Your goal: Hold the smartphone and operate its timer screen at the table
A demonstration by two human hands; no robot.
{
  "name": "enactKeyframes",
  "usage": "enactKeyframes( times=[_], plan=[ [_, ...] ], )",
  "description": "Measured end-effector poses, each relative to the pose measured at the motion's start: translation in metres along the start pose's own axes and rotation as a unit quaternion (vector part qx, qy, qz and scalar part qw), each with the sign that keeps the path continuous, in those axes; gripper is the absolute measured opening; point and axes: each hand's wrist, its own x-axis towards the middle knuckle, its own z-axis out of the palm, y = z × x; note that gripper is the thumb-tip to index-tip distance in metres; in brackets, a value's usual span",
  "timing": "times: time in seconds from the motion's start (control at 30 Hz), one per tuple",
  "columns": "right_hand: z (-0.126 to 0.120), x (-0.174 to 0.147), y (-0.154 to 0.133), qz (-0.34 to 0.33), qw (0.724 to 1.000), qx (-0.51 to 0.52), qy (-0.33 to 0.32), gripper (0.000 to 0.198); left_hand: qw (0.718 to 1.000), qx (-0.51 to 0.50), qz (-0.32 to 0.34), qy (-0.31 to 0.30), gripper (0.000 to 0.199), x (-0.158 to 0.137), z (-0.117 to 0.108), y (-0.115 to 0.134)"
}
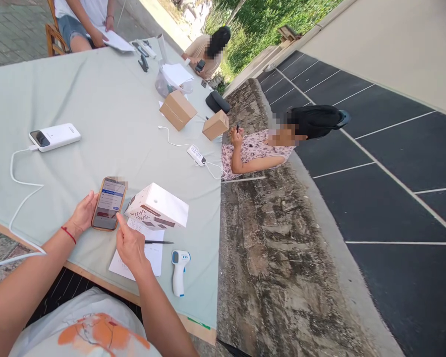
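Note:
My left hand (84, 214), a red string on its wrist, is closed round the side of a smartphone (110, 204) in an orange-brown case with a lit screen. My right hand (131, 244) points its index finger at the screen's lower right edge, its other fingers curled; contact is hard to tell. A dark pen (159, 242) shows beside the right hand, one end hidden behind it. Under that hand lies a sheet of paper with writing (153, 263). A white printed box (167, 204) stands just right of the phone. A white-and-blue infrared thermometer (179, 272) lies farther right.
A white power bank (55, 137) with a trailing cable (17, 198) lies at left on the cloth-covered table (107, 104). Beyond are two cardboard boxes (178, 110), a white power strip (196, 155), a dark case (217, 102) and a bag of papers (174, 79). Three people sit round the table.

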Motion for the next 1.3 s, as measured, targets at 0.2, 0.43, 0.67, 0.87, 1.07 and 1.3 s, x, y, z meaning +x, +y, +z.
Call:
enactKeyframes(
  times=[0.2,0.43,0.67,0.87,1.07,1.3],
  plan=[
    [0.0,0.01,-0.006,0.019,0.999,-0.029,-0.042,0.059,1.0,0.014,-0.006,0.004,0.071,0.0,0.003,0.002],
    [-0.002,0.018,-0.008,0.016,0.998,-0.029,-0.055,0.059,1.0,0.005,-0.009,0.004,0.069,-0.001,0.004,0.002],
    [0.0,0.019,-0.007,0.017,0.998,-0.031,-0.056,0.059,1.0,0.001,-0.002,0.002,0.068,0.0,0.003,0.001],
    [0.002,0.017,-0.008,0.013,0.999,-0.027,-0.045,0.059,1.0,-0.006,0.001,-0.005,0.065,-0.001,0.001,0.0],
    [0.002,0.001,-0.007,-0.017,1.0,0.006,0.009,0.055,1.0,0.006,-0.003,0.003,0.071,-0.001,0.002,0.001],
    [0.008,-0.02,-0.004,-0.066,0.997,0.022,0.043,0.053,1.0,0.016,-0.012,0.005,0.072,-0.002,0.005,0.004]
  ],
)
